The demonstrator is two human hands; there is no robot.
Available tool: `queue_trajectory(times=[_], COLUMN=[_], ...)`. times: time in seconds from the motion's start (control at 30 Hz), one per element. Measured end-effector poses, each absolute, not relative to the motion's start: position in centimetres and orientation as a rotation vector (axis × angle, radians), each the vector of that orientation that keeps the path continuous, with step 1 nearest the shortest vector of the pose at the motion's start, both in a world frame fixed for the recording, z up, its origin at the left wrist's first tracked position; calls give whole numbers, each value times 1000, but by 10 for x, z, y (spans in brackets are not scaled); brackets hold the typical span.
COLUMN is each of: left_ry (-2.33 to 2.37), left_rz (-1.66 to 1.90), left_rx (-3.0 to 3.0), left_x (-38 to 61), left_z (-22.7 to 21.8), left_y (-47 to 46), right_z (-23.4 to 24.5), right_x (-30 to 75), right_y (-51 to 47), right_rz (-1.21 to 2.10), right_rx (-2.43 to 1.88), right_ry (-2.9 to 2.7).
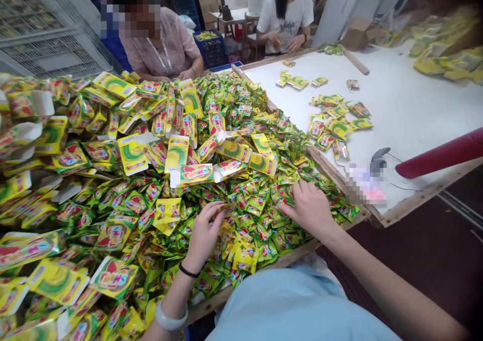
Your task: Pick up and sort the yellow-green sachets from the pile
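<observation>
My left hand (207,228), with a dark beaded band and a pale bangle at the wrist, hovers over a heap of small green candy packets (258,200). Its thumb and fingertips are pinched together; what lies between them is too small to make out. To the right, my right hand (311,207) rests at the packets, thumb apart from the fingers and fingertips partly hidden. Just beyond both hands lie yellow-green printed cartons (196,174), some with white flaps up. A yellow packet (167,214) lies left of my left hand, and more yellow packets (243,255) lie in front of me.
Flattened and open cartons (113,280) pile up along the left. A wooden rim (332,172) divides the heap from a white tabletop (407,104) holding filled cartons (335,119) and a red pole (441,152). Two people (166,44) sit across; a blue crate (211,49) stands behind.
</observation>
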State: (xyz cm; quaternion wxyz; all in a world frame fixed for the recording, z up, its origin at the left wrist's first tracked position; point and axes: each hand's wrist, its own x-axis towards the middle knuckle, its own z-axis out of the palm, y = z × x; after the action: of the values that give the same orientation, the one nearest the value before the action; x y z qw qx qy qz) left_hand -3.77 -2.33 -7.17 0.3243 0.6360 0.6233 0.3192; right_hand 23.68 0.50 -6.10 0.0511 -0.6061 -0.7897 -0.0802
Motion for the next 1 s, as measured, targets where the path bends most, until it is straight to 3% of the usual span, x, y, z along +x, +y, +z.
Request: queue_trajectory(times=[0.1,0.2,0.5,0.77,0.9,1.0], left_ry=[1443,1274,1162,1114,1177,1255], left_rz=[953,961,1019,1066,1141,1202], left_rx=[1111,894,936,878,1014,1140], left_x=[-30,-16,3,15,19,18], left_z=[-72,-74,-62,-53,-53,-51], left_y=[-18,-13,-12,-21,-24,-23], right_z=[-66,-63,-19,-37,-53,-62], right_x=[246,250,215,181,169,163], right_y=[-4,2,21,18,13,10], right_rz=[-241,-180,483,857,795,1238], right_rx=[-1867,-1606,-1026,-1066,-1184,-1162], right_ry=[-2440,-2471,-2101,-1983,-1789,-1554])
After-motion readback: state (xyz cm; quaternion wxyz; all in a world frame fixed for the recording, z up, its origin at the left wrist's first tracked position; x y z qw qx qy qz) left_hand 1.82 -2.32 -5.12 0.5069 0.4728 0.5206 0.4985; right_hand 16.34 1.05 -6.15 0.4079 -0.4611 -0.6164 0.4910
